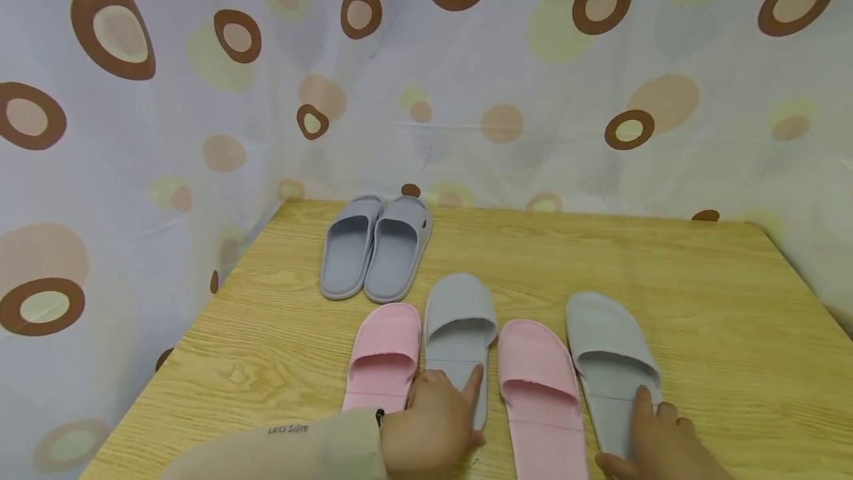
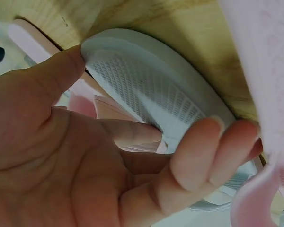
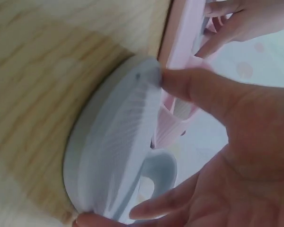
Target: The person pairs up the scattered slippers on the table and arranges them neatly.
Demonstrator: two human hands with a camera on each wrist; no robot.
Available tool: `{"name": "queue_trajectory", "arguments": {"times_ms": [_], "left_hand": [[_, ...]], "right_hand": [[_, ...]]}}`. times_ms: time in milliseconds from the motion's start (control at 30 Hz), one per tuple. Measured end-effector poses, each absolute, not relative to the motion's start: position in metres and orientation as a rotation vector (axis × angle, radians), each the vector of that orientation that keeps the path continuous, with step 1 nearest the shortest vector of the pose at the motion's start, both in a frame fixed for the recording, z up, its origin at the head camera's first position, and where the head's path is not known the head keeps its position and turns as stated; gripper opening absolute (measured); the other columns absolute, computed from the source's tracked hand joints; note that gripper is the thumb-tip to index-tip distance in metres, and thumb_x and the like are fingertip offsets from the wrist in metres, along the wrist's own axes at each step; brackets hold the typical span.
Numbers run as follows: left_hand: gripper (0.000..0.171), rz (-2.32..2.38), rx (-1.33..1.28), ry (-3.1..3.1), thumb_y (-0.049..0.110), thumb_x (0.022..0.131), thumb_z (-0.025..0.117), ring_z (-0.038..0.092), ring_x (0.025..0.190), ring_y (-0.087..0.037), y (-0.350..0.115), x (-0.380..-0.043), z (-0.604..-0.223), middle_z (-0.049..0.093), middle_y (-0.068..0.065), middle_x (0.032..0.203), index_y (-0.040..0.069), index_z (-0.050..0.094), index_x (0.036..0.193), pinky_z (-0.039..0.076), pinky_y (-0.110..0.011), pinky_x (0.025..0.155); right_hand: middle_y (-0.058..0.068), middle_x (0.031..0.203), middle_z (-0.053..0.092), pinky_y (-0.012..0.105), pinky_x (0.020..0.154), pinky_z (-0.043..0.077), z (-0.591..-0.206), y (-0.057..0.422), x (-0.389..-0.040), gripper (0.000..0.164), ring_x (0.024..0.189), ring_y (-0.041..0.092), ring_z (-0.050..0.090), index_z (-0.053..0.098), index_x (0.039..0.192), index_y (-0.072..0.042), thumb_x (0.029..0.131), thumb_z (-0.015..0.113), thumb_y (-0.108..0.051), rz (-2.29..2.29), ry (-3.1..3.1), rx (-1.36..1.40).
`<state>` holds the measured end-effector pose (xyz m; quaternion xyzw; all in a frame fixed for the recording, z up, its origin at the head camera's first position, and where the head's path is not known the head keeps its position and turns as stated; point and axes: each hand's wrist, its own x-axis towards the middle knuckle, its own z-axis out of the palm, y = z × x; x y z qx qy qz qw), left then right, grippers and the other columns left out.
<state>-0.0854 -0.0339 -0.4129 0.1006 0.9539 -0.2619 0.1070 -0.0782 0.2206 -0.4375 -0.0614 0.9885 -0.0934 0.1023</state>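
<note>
Four slippers lie in a row at the front of the table, pink and light grey in turn. My left hand (image 1: 433, 421) holds the grey slipper (image 1: 460, 304) between the two pink ones by its heel part. In the left wrist view the thumb (image 2: 68, 66) is at the heel's rim, with other fingers across the sole and along its far edge. At the row's right end, my right hand (image 1: 666, 443) grips the other grey slipper (image 1: 609, 324) near the heel. In the right wrist view its thumb (image 3: 189, 85) and a fingertip (image 3: 92, 220) sit at opposite edges.
One pink slipper (image 1: 386, 343) lies left of my left hand; another pink slipper (image 1: 538, 358) lies between the two grey ones. Behind them stands a pair of blue-grey slippers (image 1: 396, 258) on the wooden table (image 1: 733, 302). A patterned cloth (image 1: 533, 80) hangs along the back and sides.
</note>
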Motion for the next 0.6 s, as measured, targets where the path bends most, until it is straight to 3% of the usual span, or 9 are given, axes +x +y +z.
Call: {"name": "queue_trajectory", "arguments": {"times_ms": [200,400,600], "left_hand": [[0.082,-0.785,0.265,2.815,0.082,0.073,0.046,0.052,0.068,-0.024,-0.031,-0.094,-0.409,0.060,-0.016,0.082,0.052,0.026,0.147,0.045,-0.033,0.050],[0.080,-0.868,0.379,2.811,0.080,0.077,0.042,0.052,0.062,-0.022,-0.031,-0.104,-0.404,0.059,-0.014,0.071,0.046,0.028,0.148,0.044,-0.030,0.048],[0.078,-0.785,0.371,2.761,0.075,0.081,0.044,0.055,0.068,-0.021,-0.028,-0.124,-0.399,0.064,-0.016,0.080,0.044,0.025,0.150,0.044,-0.027,0.050]], "right_hand": [[0.042,0.087,0.046,0.059,0.074,0.047,-0.436,0.224,-0.083,0.112,0.078,0.052,0.054,0.032,0.108,0.040,0.068,0.079,-0.054,-0.213,2.938,-0.237],[0.025,0.078,0.045,0.053,0.071,0.047,-0.427,0.229,-0.096,0.095,0.072,0.033,0.049,0.045,0.090,0.031,0.072,0.075,-0.057,-0.321,2.909,-0.263],[0.026,0.076,0.044,0.052,0.061,0.047,-0.420,0.227,-0.110,0.089,0.066,0.034,0.050,0.047,0.087,0.029,0.071,0.077,-0.054,-0.393,2.917,-0.242]]}}
